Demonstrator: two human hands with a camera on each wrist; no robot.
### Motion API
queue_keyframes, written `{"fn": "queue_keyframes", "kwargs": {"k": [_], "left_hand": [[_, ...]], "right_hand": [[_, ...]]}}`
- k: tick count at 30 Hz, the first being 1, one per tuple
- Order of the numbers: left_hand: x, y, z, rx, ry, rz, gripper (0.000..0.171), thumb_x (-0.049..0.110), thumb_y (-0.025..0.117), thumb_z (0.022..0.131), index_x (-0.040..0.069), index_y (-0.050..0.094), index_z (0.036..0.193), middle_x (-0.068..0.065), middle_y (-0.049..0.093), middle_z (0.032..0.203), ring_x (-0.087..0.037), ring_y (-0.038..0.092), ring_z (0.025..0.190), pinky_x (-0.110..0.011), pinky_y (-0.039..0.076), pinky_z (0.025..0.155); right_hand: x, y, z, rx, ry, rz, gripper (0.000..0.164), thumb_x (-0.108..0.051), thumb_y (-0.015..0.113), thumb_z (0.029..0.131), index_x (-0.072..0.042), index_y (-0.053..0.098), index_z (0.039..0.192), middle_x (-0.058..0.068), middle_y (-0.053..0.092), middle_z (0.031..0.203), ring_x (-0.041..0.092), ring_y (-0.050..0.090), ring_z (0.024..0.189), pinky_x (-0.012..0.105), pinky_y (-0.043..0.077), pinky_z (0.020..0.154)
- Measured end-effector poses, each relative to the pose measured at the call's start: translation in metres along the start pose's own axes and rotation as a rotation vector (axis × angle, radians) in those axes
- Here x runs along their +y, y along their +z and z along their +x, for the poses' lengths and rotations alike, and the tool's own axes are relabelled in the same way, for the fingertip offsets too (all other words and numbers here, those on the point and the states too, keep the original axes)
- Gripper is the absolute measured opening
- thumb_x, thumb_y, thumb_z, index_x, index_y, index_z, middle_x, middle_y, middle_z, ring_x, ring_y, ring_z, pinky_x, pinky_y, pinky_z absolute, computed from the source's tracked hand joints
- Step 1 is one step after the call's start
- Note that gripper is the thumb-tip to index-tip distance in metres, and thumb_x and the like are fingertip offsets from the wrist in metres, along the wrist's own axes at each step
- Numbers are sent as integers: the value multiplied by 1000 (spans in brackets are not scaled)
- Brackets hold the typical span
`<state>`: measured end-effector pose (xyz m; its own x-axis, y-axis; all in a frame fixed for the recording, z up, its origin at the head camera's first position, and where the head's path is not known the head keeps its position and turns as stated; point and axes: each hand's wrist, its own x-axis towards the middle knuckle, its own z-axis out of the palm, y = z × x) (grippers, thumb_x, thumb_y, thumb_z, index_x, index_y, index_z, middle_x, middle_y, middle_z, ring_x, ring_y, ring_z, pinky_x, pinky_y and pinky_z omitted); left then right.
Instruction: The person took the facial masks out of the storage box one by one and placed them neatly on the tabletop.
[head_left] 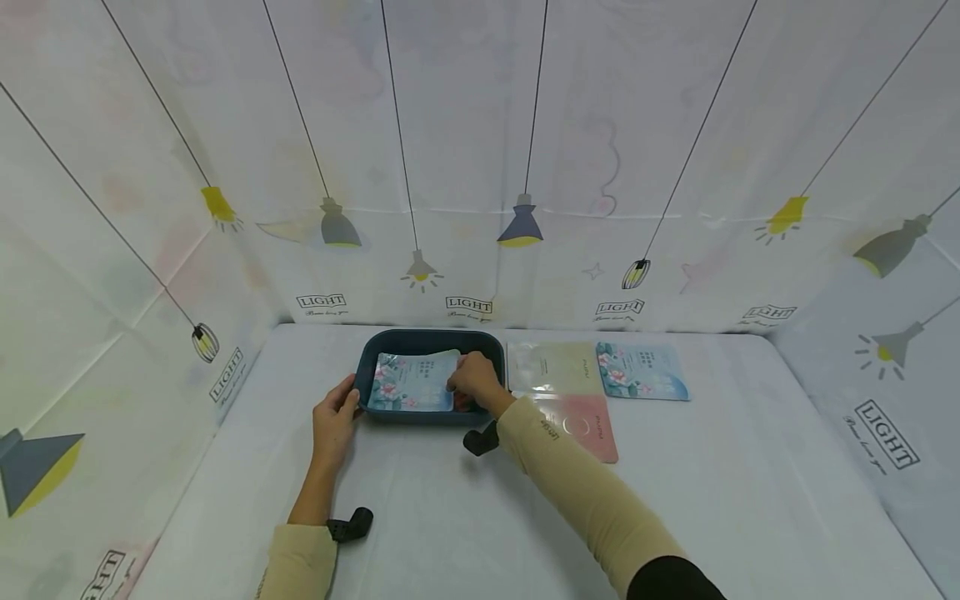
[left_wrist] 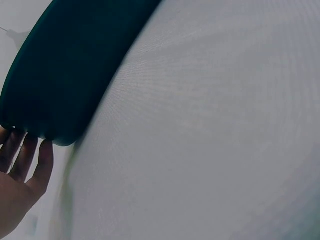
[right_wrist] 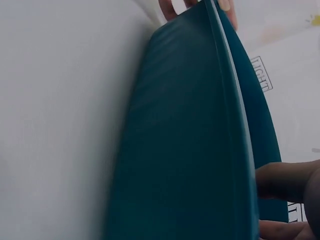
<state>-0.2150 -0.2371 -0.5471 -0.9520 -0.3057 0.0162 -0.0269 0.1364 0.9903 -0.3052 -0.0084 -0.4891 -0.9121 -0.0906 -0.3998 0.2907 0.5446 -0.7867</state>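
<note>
A dark teal rectangular tray point(head_left: 431, 418) with raised walls stands toward the back of the table. My left hand point(head_left: 333, 421) grips its left end; in the left wrist view, the fingertips point(left_wrist: 46, 150) rest against the tray's outer wall point(left_wrist: 75, 65). Inside lies a flat blue sachet point(head_left: 415, 383) printed with pink flowers, with a pale greenish edge showing behind it. My right hand point(head_left: 480, 382) reaches in over the tray's right side and pinches the sachet's right edge. In the right wrist view, my right fingers point(right_wrist: 282, 180) are partly hidden behind the tray wall point(right_wrist: 180, 135).
Right of the tray lie a pale yellow-green sachet point(head_left: 555, 367), a pink sachet point(head_left: 585, 425) partly covered by my right forearm, and another blue floral sachet point(head_left: 643, 372). A white cloth covers the table point(head_left: 420, 517). Lamp-printed curtains point(head_left: 465, 125) hang behind and at both sides.
</note>
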Motion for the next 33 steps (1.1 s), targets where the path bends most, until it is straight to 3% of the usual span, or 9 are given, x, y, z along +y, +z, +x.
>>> {"fn": "queue_keyframes", "kwargs": {"k": [5,9,18,23,33], "left_hand": [[0,0,0,7,-1,5,44,20,46,104,4,45,144,-14,48,148,-26,51,130,-3,50,80],[0,0,-1,8,-4,13,44,20,46,104,4,45,145,-13,48,148,-26,51,130,-6,52,83],[0,0,0,2,-8,18,43,19,46,104,4,45,145,-14,48,148,-27,51,131,-17,54,90],[0,0,0,6,-17,20,42,17,45,104,4,45,144,-15,48,147,-28,51,130,-28,53,95],[0,-1,-1,-8,32,-39,44,19,47,103,1,45,143,-18,48,146,-31,50,130,-5,51,80]], "right_hand": [[-1,3,1,57,10,42,9,4,70,77,2,66,85,8,62,65,18,61,48,29,55,47],[-1,5,0,52,24,62,14,3,68,80,4,67,94,8,61,65,15,56,46,25,51,43],[1,8,-4,52,-48,78,24,2,66,83,3,68,107,14,71,93,17,65,60,23,54,46],[1,8,-5,64,-56,128,25,2,67,84,4,68,109,17,72,99,18,68,63,22,54,46],[-4,-1,-8,61,-78,238,19,4,67,83,7,70,101,18,72,92,13,62,52,32,61,57]]}}
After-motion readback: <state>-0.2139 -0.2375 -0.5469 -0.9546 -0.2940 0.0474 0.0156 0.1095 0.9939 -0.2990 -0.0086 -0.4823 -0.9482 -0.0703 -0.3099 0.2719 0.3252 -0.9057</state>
